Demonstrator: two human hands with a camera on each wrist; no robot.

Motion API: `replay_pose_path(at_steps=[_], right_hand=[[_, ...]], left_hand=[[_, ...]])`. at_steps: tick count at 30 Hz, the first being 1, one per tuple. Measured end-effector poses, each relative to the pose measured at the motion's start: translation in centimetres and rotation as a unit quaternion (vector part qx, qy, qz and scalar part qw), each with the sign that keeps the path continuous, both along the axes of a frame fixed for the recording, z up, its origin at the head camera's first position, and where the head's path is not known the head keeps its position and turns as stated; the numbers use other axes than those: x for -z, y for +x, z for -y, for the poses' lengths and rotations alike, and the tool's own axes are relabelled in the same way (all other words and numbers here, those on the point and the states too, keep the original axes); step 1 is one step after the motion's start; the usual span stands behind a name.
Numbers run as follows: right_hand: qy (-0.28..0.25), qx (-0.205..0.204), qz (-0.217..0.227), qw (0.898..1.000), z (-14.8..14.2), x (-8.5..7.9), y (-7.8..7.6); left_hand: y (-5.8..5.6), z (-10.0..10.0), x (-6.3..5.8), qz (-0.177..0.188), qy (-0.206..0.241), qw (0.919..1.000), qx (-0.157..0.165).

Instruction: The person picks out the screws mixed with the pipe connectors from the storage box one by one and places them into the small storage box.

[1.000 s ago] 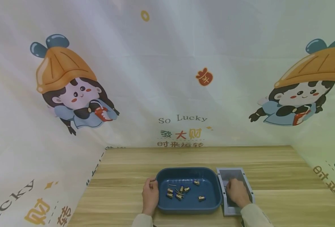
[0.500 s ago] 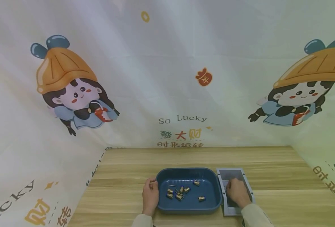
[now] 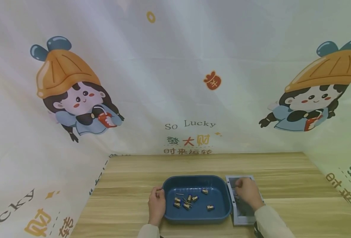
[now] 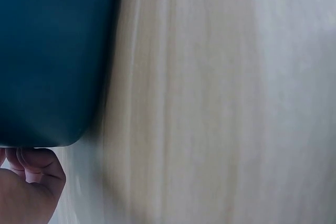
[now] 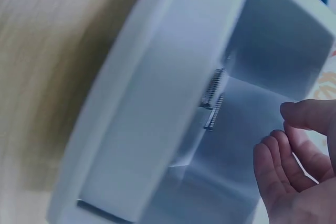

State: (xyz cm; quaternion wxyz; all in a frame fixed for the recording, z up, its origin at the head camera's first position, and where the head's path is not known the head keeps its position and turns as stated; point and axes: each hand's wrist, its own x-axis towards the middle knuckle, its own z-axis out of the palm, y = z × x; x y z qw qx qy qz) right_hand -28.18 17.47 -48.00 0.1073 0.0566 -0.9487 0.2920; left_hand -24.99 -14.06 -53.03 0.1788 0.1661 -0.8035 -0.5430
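Note:
My left hand [image 3: 156, 203] holds the left end of the blue tray [image 3: 199, 215], fingers curled against its wall [image 4: 52, 66] in the left wrist view. Several brass fittings [image 3: 210, 208] with blue collars lie in the tray, along with thin screws [image 3: 179, 194]. My right hand [image 3: 248, 192] is raised over the grey bin [image 3: 239, 220] to the tray's right. Its thumb and index fingertips come close together in the right wrist view; I cannot tell whether something small is between them. Threaded screws [image 5: 212, 90] lie inside the bin, below that hand.
Tray and bin stand side by side on a wood-grain table [image 3: 128, 185]. A printed cloth [image 3: 145, 82] with cartoon figures closes off the back and both sides.
My right hand has risen from inside the grey bin and shifted slightly towards its far end. The left hand stays at the tray, and the fittings lie as before.

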Motion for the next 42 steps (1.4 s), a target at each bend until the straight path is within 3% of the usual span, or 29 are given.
replay_pose_path(at_steps=[11, 27, 42], right_hand=[[-0.040, 0.011, -0.016, 0.999, 2.0, -1.5, 0.0], [-0.064, 0.009, 0.008, 0.998, 3.9, -1.6, 0.2], [-0.060, -0.030, -0.030, 0.997, 6.2, -1.0, 0.1]], left_hand=[[0.1, 0.0, -0.1, -0.005, -0.001, 1.0000, 0.002], [0.2, 0.0, -0.2, -0.002, 0.004, 1.0000, 0.003], [0.0, 0.0, 0.1, -0.011, 0.010, 0.9999, -0.003]])
